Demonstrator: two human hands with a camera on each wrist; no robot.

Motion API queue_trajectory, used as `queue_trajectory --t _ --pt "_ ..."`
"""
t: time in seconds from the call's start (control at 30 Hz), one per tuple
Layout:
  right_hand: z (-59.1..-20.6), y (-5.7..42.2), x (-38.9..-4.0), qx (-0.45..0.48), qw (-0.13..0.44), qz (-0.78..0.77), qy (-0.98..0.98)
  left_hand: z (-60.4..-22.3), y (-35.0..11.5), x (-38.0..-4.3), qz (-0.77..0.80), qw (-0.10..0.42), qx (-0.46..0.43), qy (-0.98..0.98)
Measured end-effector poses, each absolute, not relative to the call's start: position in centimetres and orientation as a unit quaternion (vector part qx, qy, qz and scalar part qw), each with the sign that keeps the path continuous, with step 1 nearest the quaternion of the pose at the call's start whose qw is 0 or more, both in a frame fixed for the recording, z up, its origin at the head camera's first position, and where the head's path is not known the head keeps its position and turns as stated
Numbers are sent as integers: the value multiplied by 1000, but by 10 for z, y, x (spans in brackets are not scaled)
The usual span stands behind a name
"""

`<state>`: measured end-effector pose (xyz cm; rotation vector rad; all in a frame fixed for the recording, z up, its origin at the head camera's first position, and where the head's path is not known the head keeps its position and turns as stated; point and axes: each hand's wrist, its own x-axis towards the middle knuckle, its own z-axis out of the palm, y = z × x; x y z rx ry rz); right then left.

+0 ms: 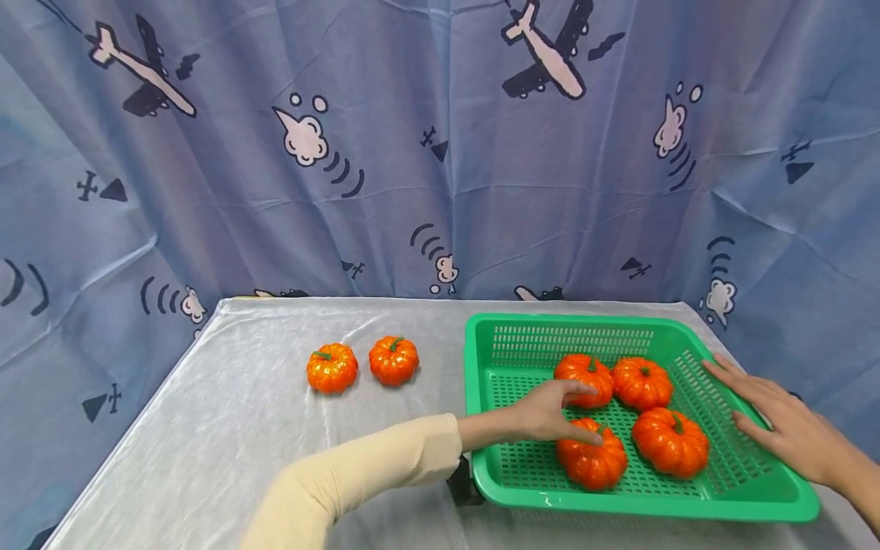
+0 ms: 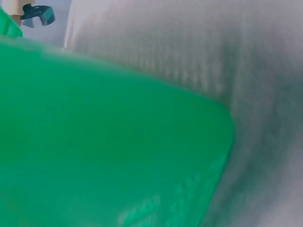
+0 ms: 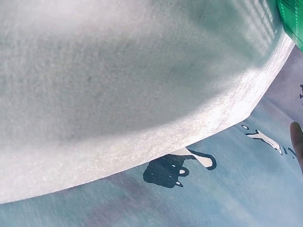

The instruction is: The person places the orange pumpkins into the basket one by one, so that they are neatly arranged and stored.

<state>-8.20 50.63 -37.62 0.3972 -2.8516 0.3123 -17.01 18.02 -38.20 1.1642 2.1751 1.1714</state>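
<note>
A left hand, thumb and fingers spread, reaches over four pumpkins in a basket (two others sit on the table); the right hand, fingers extended, is at the basket's right rim.

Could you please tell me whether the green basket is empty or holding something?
Holding something: the head view shows four orange pumpkins inside the green basket.

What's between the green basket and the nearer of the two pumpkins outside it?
Just bare pale tablecloth; the head view shows that stretch between pumpkin and basket.
</note>
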Motion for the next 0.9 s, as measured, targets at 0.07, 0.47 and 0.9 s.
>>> queue_trajectory --t 0.07,0.47,0.9 --pt "-376 506 -83 137 121 108 -977 -379 174 -171 419 168 455 767" --pt "-373 506 -84 131 116 99 -980 -355 121 -175 424 32 556 714" --pt "-372 505 -82 128 106 66 -984 -362 63 -183 482 19 520 705"
